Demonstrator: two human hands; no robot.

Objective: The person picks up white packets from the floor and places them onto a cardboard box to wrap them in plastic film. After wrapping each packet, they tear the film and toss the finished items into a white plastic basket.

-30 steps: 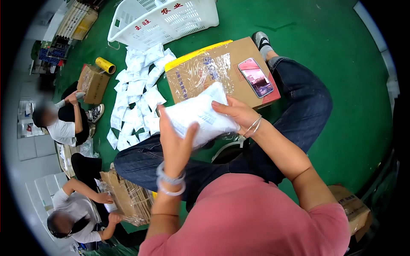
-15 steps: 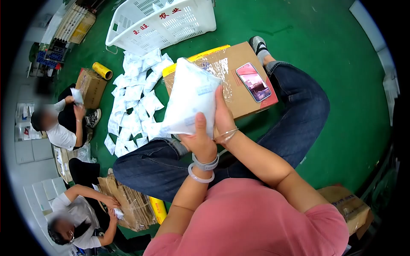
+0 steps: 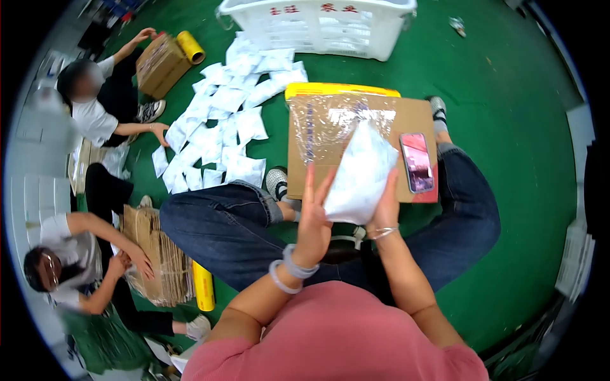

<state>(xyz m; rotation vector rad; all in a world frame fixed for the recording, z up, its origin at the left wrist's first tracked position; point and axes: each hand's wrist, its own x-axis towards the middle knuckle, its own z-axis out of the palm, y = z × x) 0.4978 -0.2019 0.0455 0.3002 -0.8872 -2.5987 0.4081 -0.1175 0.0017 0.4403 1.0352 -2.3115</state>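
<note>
A plump white packet (image 3: 362, 174) is held tilted above the cardboard box between my hands. My right hand (image 3: 386, 203) is closed on its right side, the fingers partly hidden behind it. My left hand (image 3: 312, 219) lies along the lower left edge of the packet, touching it, with fingers stretched and apart. Under the packet is a flat-topped cardboard box (image 3: 381, 111) with clear plastic film (image 3: 324, 120) over its left part. A phone (image 3: 417, 162) with a lit screen rests on the box's right side.
Many white packets (image 3: 225, 98) are heaped on the green floor to the left. Behind stands a white plastic crate (image 3: 318, 28). Two co-workers sit at left, near a carton (image 3: 162, 66), a yellow roll (image 3: 190, 47) and stacked flattened cardboard (image 3: 159, 257). My crossed legs surround the box.
My view has swung left. The packet has tipped narrower and sits lower, and my left fingers have spread along its side. One co-worker's hand has reached to the packet heap.
</note>
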